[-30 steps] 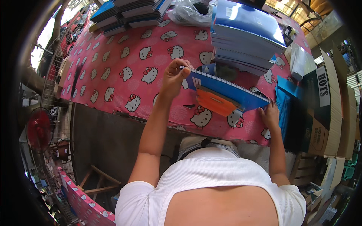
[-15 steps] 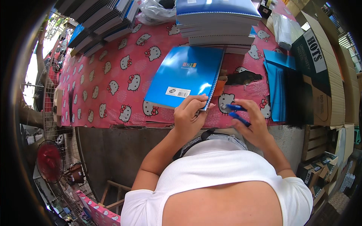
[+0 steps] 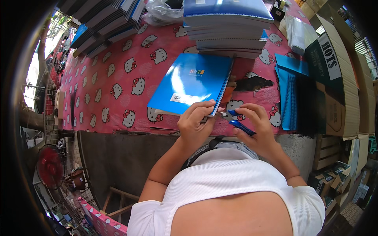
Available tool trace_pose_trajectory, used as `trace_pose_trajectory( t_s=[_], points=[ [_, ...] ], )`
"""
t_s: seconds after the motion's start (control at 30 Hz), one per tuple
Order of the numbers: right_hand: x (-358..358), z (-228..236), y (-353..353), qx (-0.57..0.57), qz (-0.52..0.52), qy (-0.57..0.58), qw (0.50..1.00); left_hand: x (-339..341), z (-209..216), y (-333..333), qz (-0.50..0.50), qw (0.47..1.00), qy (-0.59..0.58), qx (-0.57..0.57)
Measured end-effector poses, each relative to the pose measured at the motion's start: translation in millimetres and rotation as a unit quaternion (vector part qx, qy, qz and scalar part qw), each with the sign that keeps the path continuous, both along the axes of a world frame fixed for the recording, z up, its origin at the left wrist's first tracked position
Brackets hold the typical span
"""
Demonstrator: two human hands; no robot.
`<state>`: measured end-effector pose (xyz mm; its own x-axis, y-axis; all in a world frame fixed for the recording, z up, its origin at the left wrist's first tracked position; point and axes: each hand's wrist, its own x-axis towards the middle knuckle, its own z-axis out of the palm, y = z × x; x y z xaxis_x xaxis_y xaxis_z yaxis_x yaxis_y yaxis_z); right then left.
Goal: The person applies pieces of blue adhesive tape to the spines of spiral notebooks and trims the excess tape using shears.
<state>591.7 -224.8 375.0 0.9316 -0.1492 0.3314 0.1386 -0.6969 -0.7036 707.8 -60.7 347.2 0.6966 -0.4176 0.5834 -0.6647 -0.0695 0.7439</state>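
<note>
A blue spiral-bound notebook [image 3: 189, 84] lies tilted on the pink patterned table [image 3: 118, 104], its wire coil along the right side. My left hand [image 3: 196, 120] is closed on its near right corner, with fingers on the cover beside the coil end. In my right hand [image 3: 258, 124] are small pliers with blue handles [image 3: 242, 128], the handles spread apart. Their grey jaws point left and sit close to the coil's lower end. Whether the jaws touch the wire I cannot tell.
A tall stack of notebooks [image 3: 228, 33] stands behind. More notebooks [image 3: 106, 21] are piled at the far left, near a clear plastic bag [image 3: 163, 13]. To the right lie blue covers with coils [image 3: 290, 100], beside an open cardboard box [image 3: 336, 74]. The tablecloth has a torn patch [image 3: 254, 82].
The pliers in my right hand have moved left, closer to the coil's lower end. The notebook has shifted slightly toward me, still held by my left hand.
</note>
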Motion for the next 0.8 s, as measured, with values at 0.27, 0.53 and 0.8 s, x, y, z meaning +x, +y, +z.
trace_pose_trajectory(
  t_s=[0.27,0.53,0.8],
  points=[
    [4.5,-26.0,-20.7,0.664,0.116,0.324,0.664,10.8,-1.8,2.0,-0.056,0.993,-0.105,-0.006],
    [-25.1,-115.1,-86.2,-0.242,-0.089,0.047,0.965,124.6,-31.5,138.4,0.341,0.834,0.219,-0.375],
    [209.4,19.5,-100.3,-0.333,-0.093,-0.249,0.905,146.9,-125.1,188.8,0.587,0.773,0.224,0.081]
  ],
)
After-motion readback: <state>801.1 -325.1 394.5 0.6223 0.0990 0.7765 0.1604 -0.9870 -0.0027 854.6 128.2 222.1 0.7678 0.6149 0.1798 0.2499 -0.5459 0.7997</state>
